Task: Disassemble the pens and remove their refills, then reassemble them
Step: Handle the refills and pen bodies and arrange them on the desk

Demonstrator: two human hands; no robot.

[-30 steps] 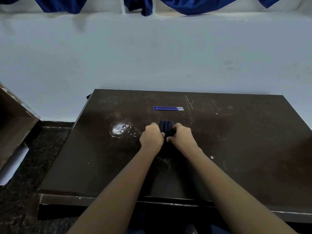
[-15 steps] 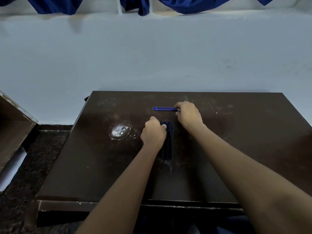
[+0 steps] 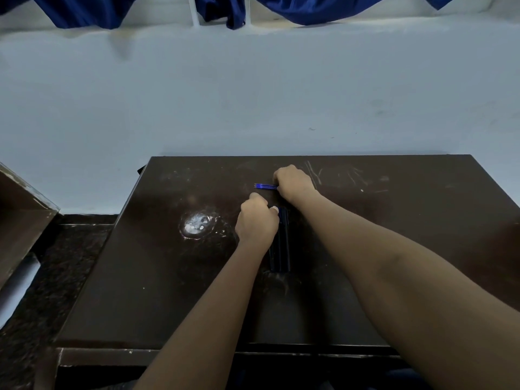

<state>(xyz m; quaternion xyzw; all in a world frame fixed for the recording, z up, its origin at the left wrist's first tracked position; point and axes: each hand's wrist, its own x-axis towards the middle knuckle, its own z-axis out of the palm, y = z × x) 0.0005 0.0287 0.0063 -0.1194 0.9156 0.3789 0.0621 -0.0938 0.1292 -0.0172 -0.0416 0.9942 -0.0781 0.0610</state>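
A row of dark blue pen barrels (image 3: 281,246) lies side by side on the dark brown table (image 3: 394,249), pointing away from me. My left hand (image 3: 257,220) rests curled over their far left end, thumb touching them. Farther back, thin blue refills (image 3: 266,186) lie crosswise in a small bundle. My right hand (image 3: 294,182) is closed over the right end of that bundle, hiding it; only the left tips stick out.
A whitish scuffed patch (image 3: 197,224) marks the table left of the pens. A pale wall rises behind the table, with blue cloth (image 3: 309,7) hanging above. Another brown surface (image 3: 19,209) stands at the left over a dark speckled floor.
My right hand left the pen barrels and reached back to the refills, closing over their right end. My left hand stayed on the barrels.
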